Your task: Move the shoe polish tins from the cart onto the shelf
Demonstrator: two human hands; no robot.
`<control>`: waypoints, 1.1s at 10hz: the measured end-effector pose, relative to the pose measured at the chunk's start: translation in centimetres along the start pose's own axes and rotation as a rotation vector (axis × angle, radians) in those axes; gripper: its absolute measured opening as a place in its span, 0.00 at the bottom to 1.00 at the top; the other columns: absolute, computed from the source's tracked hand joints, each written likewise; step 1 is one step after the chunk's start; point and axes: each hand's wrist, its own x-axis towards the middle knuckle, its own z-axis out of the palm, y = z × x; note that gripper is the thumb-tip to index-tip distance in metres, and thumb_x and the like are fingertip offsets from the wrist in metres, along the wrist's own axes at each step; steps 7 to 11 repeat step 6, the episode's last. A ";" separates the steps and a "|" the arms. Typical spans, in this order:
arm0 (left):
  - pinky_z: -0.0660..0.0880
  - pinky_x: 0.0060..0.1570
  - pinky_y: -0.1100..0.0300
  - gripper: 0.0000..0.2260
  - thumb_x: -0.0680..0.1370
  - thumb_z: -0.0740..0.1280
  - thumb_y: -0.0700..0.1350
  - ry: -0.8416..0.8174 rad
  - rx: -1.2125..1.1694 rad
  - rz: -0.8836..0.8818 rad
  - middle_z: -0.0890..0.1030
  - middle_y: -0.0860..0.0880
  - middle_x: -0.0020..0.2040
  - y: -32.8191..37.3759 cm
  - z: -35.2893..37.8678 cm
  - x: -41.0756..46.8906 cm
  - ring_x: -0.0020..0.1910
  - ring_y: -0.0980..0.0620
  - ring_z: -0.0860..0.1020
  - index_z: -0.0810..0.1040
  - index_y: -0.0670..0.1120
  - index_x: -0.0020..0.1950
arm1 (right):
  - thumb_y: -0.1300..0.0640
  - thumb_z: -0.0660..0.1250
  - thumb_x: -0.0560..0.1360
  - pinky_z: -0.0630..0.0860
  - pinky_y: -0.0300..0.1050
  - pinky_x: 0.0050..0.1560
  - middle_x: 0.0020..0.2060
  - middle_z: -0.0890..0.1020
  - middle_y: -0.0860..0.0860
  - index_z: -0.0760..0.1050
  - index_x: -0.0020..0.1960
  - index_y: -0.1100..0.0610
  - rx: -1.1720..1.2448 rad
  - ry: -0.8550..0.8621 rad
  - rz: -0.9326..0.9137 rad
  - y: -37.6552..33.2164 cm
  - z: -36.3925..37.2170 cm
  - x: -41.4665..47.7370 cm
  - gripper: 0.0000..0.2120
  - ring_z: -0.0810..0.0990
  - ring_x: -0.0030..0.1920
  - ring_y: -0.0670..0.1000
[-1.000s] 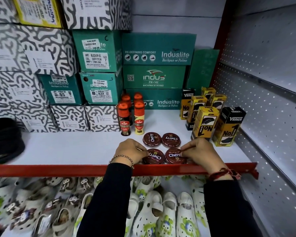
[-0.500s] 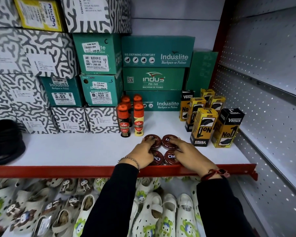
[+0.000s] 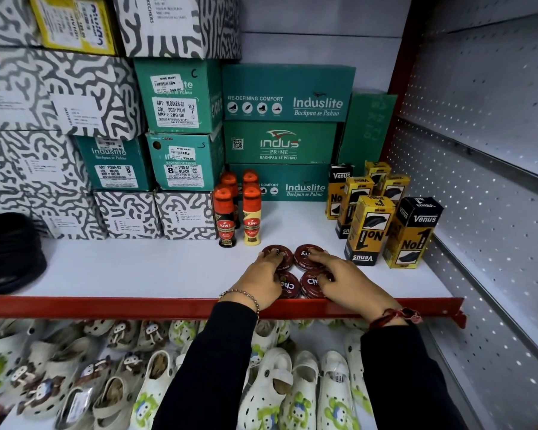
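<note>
Four round dark red Cherry shoe polish tins lie in a two-by-two square on the white shelf (image 3: 137, 268), close to its red front lip. My left hand (image 3: 260, 280) reaches over the front left tin (image 3: 290, 285) and its fingers grip the back left tin (image 3: 285, 255). In the same way my right hand (image 3: 345, 280) covers part of the front right tin (image 3: 310, 285), with its fingers on the back right tin (image 3: 303, 257). The cart is not in view.
Orange-capped Kiwi polish bottles (image 3: 224, 218) stand just behind the tins. Yellow and black Venus boxes (image 3: 370, 231) stand to the right. Stacked shoe boxes (image 3: 180, 125) fill the back and left. A black shoe (image 3: 11, 252) lies far left. White clogs (image 3: 271, 386) sit on the shelf below.
Both hands have slid from the two front tins forward onto the two back tins. The four tins stay in their square.
</note>
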 end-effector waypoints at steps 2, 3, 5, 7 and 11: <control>0.46 0.80 0.49 0.27 0.82 0.55 0.41 -0.053 0.151 -0.006 0.50 0.48 0.82 0.0 0.1 0.2 0.82 0.46 0.45 0.54 0.47 0.81 | 0.62 0.58 0.77 0.39 0.48 0.78 0.80 0.58 0.48 0.61 0.77 0.54 -0.070 -0.046 -0.016 -0.1 0.1 0.2 0.29 0.50 0.81 0.49; 0.43 0.79 0.49 0.27 0.83 0.52 0.45 -0.095 0.208 0.006 0.46 0.49 0.82 0.2 0.3 0.2 0.82 0.47 0.43 0.49 0.47 0.81 | 0.61 0.56 0.78 0.38 0.47 0.78 0.81 0.53 0.48 0.56 0.79 0.54 -0.080 -0.069 -0.024 -0.2 0.3 0.1 0.29 0.46 0.81 0.49; 0.43 0.79 0.48 0.26 0.83 0.50 0.47 -0.119 0.224 0.013 0.46 0.49 0.82 0.2 0.5 0.3 0.82 0.49 0.43 0.48 0.48 0.81 | 0.59 0.54 0.79 0.38 0.48 0.78 0.81 0.51 0.48 0.53 0.80 0.53 -0.108 -0.098 -0.028 -0.1 0.6 0.1 0.29 0.45 0.81 0.48; 0.44 0.80 0.49 0.26 0.83 0.52 0.47 0.032 0.177 0.073 0.49 0.49 0.82 0.5 -0.4 0.4 0.82 0.48 0.46 0.52 0.47 0.81 | 0.58 0.55 0.80 0.36 0.44 0.77 0.81 0.53 0.47 0.54 0.79 0.52 -0.043 0.035 -0.076 -0.8 -0.6 -0.3 0.28 0.45 0.80 0.46; 0.44 0.80 0.49 0.26 0.83 0.52 0.47 0.032 0.177 0.073 0.49 0.49 0.82 0.5 -0.4 0.4 0.82 0.48 0.46 0.52 0.47 0.81 | 0.58 0.55 0.80 0.36 0.44 0.77 0.81 0.53 0.47 0.54 0.79 0.52 -0.043 0.035 -0.076 -0.8 -0.6 -0.3 0.28 0.45 0.80 0.46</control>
